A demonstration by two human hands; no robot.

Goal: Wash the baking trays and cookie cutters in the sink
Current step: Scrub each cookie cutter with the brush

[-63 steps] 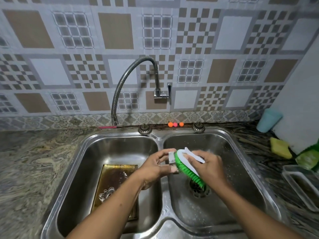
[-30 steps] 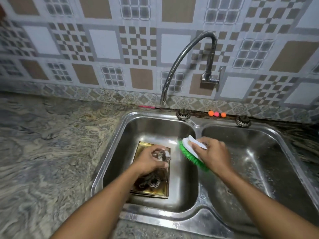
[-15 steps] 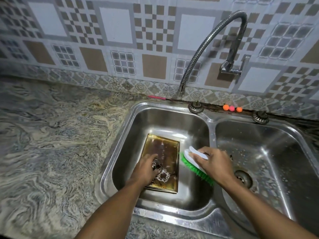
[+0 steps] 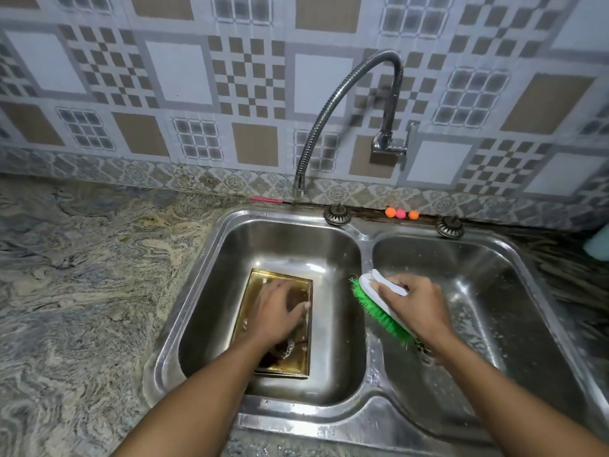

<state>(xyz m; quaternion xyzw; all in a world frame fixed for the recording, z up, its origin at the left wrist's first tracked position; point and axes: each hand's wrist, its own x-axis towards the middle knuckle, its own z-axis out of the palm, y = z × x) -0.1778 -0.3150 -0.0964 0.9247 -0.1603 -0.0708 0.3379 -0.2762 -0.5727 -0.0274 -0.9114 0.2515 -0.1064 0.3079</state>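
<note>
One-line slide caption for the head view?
Left hand over the gold baking tray in the sink; right hand grips a green brush.

Soft, even indoor light, moderately bright. The faucet [image 4: 384, 143] throws a faint smeared shadow on the wall tiles [image 4: 178, 74] just beside it. Below the faucet, white glare streaks the steel sink [image 4: 364, 249], and the left hand [image 4: 280, 311] is motion-blurred. Far from the faucet, tile lines bow.

Two sink basins, the 9 o'clock basin [image 4: 286, 245] and the 3 o'clock basin [image 4: 494, 291]. One gold baking tray [image 4: 301, 357] with one cookie cutter [image 4: 290, 349] showing on it. One green brush [image 4: 372, 303]. One faucet [image 4: 342, 103] at 12 o'clock. Two round plugs on the back rim, left plug [image 4: 336, 214] and right plug [image 4: 449, 226]. Three little balls [image 4: 400, 213] between them, two orange and one pink. One pink stick [image 4: 266, 200]. One pale blue cup [image 4: 601, 242] at 3 o'clock on the tabletop [image 4: 82, 291].
</note>
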